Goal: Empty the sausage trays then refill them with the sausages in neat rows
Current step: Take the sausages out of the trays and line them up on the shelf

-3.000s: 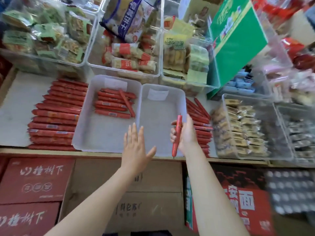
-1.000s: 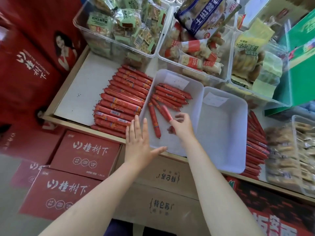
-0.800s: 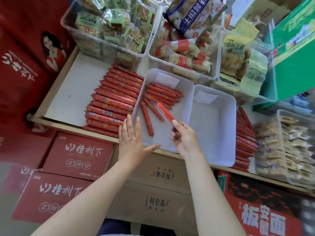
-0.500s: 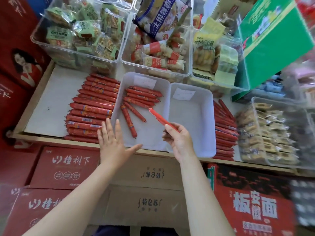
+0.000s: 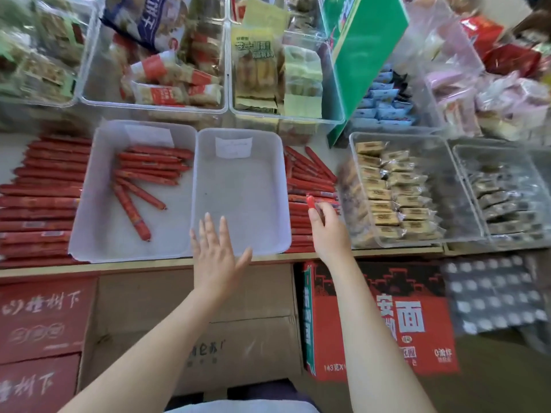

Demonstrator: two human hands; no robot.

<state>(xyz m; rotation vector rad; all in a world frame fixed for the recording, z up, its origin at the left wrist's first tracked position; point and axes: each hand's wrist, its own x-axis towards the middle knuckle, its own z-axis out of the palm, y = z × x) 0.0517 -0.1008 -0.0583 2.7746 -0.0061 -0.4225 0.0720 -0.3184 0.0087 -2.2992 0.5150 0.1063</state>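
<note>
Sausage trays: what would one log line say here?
left tray: partly filled | right tray: empty | right hand: holds sausage | left hand: open

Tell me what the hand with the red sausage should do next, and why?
Probably the right hand should carry its sausage over to the right tray and lay it flat near the far wall. That tray holds no sausages, while the left tray has a few. The hand is over the loose pile beside the tray, so it is a short move.
</note>
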